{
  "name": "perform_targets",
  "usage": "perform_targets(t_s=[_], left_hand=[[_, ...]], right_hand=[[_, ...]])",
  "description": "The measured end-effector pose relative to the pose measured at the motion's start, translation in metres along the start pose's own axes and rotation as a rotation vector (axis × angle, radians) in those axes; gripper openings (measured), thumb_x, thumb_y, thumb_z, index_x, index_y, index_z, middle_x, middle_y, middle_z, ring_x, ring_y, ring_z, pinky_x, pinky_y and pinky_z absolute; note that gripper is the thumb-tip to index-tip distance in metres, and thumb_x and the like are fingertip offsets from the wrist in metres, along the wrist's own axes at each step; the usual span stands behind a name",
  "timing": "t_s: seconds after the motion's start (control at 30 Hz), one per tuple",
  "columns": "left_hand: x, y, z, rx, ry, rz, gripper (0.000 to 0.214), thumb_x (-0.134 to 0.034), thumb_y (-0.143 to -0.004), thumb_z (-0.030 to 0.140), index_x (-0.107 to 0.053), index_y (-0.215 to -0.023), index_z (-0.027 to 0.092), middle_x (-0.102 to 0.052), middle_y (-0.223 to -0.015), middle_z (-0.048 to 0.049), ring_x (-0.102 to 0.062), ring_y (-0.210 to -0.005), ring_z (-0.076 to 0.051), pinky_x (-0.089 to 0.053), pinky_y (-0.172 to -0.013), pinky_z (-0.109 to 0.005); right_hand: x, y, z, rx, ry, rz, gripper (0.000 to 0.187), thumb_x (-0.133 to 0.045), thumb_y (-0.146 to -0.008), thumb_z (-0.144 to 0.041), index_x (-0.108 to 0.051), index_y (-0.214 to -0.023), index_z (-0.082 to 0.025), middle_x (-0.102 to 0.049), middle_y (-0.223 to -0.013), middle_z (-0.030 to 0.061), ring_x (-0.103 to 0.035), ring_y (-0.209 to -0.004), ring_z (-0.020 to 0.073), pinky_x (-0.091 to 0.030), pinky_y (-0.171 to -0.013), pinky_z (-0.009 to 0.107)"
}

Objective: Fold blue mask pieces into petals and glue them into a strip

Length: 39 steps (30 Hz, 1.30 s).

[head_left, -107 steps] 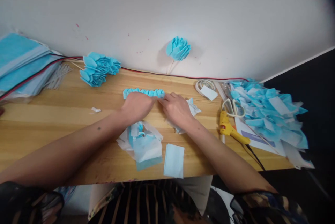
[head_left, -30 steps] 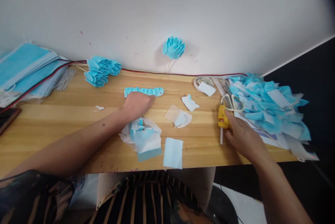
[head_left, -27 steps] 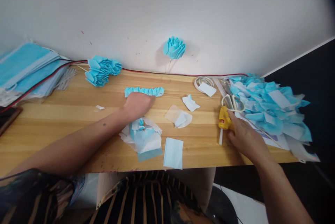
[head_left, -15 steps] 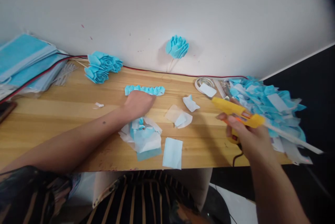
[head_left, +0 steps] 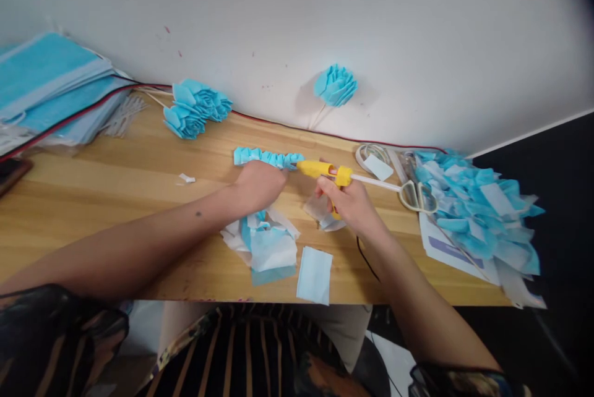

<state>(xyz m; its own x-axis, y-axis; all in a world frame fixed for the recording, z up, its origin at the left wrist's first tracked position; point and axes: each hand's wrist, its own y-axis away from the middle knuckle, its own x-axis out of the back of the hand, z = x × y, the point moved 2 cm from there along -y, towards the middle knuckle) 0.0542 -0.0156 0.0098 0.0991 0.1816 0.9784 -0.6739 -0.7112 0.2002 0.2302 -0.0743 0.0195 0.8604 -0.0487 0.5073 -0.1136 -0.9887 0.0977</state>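
Note:
My left hand [head_left: 260, 183] rests closed on the wooden table [head_left: 116, 187], its fingers pressing the near edge of a pleated blue strip [head_left: 266, 156]. My right hand [head_left: 350, 202] grips a yellow glue gun [head_left: 320, 169] whose nozzle points left at the strip's right end, close to my left fingertips. A white glue stick [head_left: 375, 182] juts out of the gun's back toward the right. The gun's black cord [head_left: 366, 258] runs along my right forearm.
Folded blue flowers [head_left: 195, 109] lie at the back left and one [head_left: 335, 85] leans on the wall. Stacked blue sheets [head_left: 46, 94] sit far left, a heap of blue and white scraps [head_left: 473, 205] with scissors [head_left: 417, 196] far right. Loose pieces [head_left: 266, 245] lie near the front edge.
My right hand left the strip, reached right, picked up the glue gun and carried it left to the strip's right end. My left hand stayed on the strip.

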Motion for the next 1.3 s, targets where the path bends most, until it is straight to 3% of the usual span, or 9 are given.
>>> perform_targets(t_s=[0.3,0.8,0.9,0.97,1.03,1.1,1.13,1.23,1.3], left_hand=[[0.000,0.001,0.000,0.009,0.009,0.024,0.041,-0.037,-0.097,0.009,-0.063,-0.129,0.011,-0.075,-0.090,-0.0178,-0.073,-0.088,-0.029,-0.042,-0.062,-0.030],[0.004,0.002,0.002,0.004,0.002,-0.011,0.043,-0.036,-0.097,0.008,-0.061,-0.133,0.010,-0.076,-0.093,-0.0182,-0.074,-0.092,-0.033,-0.046,-0.063,-0.033],[0.002,0.001,0.001,-0.002,0.004,-0.010,0.044,-0.036,-0.097,0.008,-0.060,-0.135,0.010,-0.076,-0.088,-0.0180,-0.075,-0.090,-0.032,-0.046,-0.063,-0.033],[0.000,0.000,0.000,-0.002,-0.001,0.000,0.043,-0.036,-0.098,0.008,-0.062,-0.132,0.010,-0.076,-0.090,-0.0184,-0.075,-0.090,-0.032,-0.045,-0.063,-0.032],[-0.001,-0.001,-0.001,-0.007,-0.011,0.012,0.042,-0.036,-0.098,0.009,-0.062,-0.131,0.011,-0.076,-0.092,-0.0182,-0.075,-0.089,-0.032,-0.044,-0.061,-0.032],[-0.001,-0.002,-0.002,-0.012,-0.015,0.016,0.042,-0.037,-0.098,0.010,-0.062,-0.132,0.012,-0.076,-0.091,-0.0174,-0.075,-0.087,-0.032,-0.043,-0.059,-0.031],[-0.001,-0.002,-0.002,-0.015,-0.016,0.013,0.042,-0.037,-0.097,0.010,-0.062,-0.132,0.012,-0.076,-0.089,-0.0169,-0.075,-0.086,-0.032,-0.043,-0.060,-0.031],[0.000,-0.001,-0.002,-0.024,-0.025,0.000,0.042,-0.038,-0.095,0.008,-0.063,-0.129,0.012,-0.075,-0.084,-0.0164,-0.074,-0.084,-0.031,-0.043,-0.060,-0.032],[0.000,-0.001,-0.001,-0.034,-0.029,0.005,0.042,-0.038,-0.095,0.008,-0.064,-0.126,0.011,-0.075,-0.082,-0.0168,-0.074,-0.084,-0.032,-0.043,-0.060,-0.032]], right_hand=[[-0.009,-0.010,0.016,0.006,-0.017,0.035,0.032,-0.065,-0.079,-0.051,-0.063,-0.086,-0.019,-0.061,-0.067,-0.0010,-0.052,-0.054,0.0125,-0.043,-0.040,0.024],[-0.009,-0.013,0.025,-0.012,0.023,0.033,0.032,-0.067,-0.080,-0.051,-0.063,-0.080,-0.020,-0.058,-0.066,-0.0017,-0.048,-0.049,0.0110,-0.042,-0.040,0.024],[-0.009,-0.014,0.026,-0.008,0.083,0.016,0.037,-0.064,-0.082,-0.055,-0.067,-0.088,-0.019,-0.061,-0.067,-0.0005,-0.049,-0.049,0.0128,-0.043,-0.042,0.027],[-0.007,-0.013,0.024,0.029,0.165,0.024,0.038,-0.064,-0.083,-0.054,-0.070,-0.098,-0.019,-0.068,-0.076,0.0030,-0.060,-0.060,0.0179,-0.052,-0.053,0.032],[-0.002,-0.010,0.020,0.109,0.256,0.046,0.038,-0.067,-0.083,-0.049,-0.071,-0.107,-0.021,-0.075,-0.095,0.0079,-0.069,-0.087,0.0250,-0.058,-0.078,0.041],[0.005,-0.004,0.014,0.181,0.316,0.055,0.035,-0.069,-0.083,-0.046,-0.072,-0.108,-0.022,-0.075,-0.114,0.0102,-0.068,-0.110,0.0289,-0.053,-0.098,0.048],[0.009,-0.001,0.012,0.190,0.318,0.049,0.034,-0.069,-0.083,-0.047,-0.073,-0.106,-0.023,-0.075,-0.118,0.0105,-0.067,-0.112,0.0290,-0.052,-0.099,0.049],[0.022,0.007,0.009,0.107,0.199,-0.006,0.032,-0.066,-0.085,-0.051,-0.074,-0.094,-0.021,-0.076,-0.112,0.0102,-0.070,-0.080,0.0213,-0.058,-0.071,0.037],[0.029,0.008,0.012,0.046,0.054,-0.021,0.037,-0.064,-0.086,-0.055,-0.072,-0.089,-0.019,-0.077,-0.100,0.0090,-0.064,-0.061,0.0148,-0.052,-0.054,0.029]])
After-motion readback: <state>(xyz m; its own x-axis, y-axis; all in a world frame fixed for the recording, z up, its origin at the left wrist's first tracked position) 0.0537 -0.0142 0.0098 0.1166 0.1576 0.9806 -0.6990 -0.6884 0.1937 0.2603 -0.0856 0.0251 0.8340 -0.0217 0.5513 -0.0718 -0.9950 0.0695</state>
